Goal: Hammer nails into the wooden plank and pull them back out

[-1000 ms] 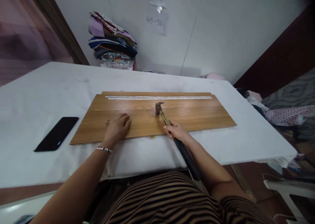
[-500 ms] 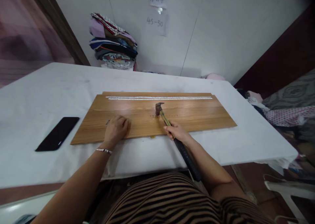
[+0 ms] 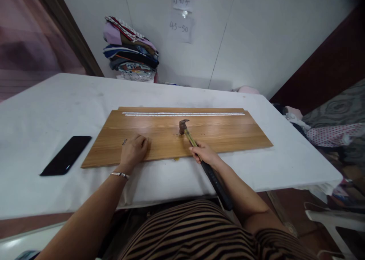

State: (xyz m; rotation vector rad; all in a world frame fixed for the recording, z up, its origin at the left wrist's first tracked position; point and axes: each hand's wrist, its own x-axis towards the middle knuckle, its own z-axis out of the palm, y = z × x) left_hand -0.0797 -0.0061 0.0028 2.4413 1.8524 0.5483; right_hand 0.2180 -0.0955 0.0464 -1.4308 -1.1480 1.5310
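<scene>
My right hand (image 3: 203, 153) is wrapped round the handle of a claw hammer (image 3: 183, 127), partway along it. The black grip end slants back toward my body. The hammer's brown, rusty-looking head is over the middle of a wood-grain board (image 3: 228, 132), beside a row of small dark nails or holes. I cannot tell whether the head touches the board. My left hand (image 3: 134, 149) rests on the board's left part with its fingers curled under. Whatever it holds, if anything, is hidden. Something small and shiny, perhaps a ring, shows at its left side.
Two white marked strips (image 3: 182, 114) run along the board's far side. A black phone (image 3: 67, 155) lies left of the board on the white-covered table (image 3: 296, 157). Folded clothes (image 3: 131, 50) are stacked by the wall at the back. A white chair (image 3: 330, 218) stands at the lower right.
Almost nothing differs. The view has shifted very slightly; both hands and the hammer keep their places over the board.
</scene>
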